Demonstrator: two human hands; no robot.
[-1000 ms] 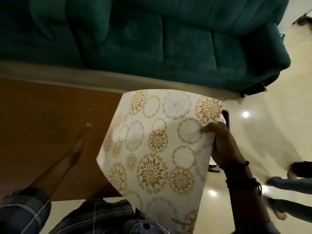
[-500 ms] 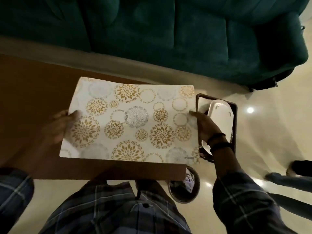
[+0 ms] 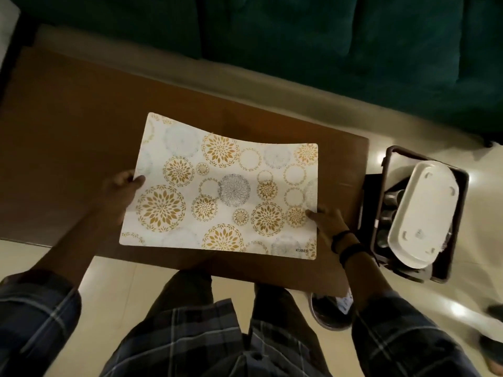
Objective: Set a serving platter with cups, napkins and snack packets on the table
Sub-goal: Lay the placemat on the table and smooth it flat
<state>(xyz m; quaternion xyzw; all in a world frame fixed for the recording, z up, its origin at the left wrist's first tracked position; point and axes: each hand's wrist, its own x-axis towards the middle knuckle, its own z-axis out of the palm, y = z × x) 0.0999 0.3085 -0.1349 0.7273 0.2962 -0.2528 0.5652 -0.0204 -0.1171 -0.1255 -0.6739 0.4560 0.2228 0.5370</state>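
A white placemat (image 3: pixel 223 189) with gold and grey flower circles lies over the brown table (image 3: pixel 70 148), its middle slightly bowed. My left hand (image 3: pixel 121 191) grips the mat's left edge. My right hand (image 3: pixel 326 221) holds its right edge near the lower corner. To the right of the table, a white oval serving platter (image 3: pixel 424 213) rests upside down in a dark brown crate (image 3: pixel 460 227), with dark cups (image 3: pixel 392 198) under it.
A teal sofa (image 3: pixel 326 50) runs along the far side of the table. A round dark bin (image 3: pixel 330 312) stands on the glossy floor by my right leg. Another person's feet (image 3: pixel 492 346) show at the far right.
The mat went from hanging upright in my right hand to lying flat over the table, with my left hand now on its left edge. The view tilted down and the crate came into sight.
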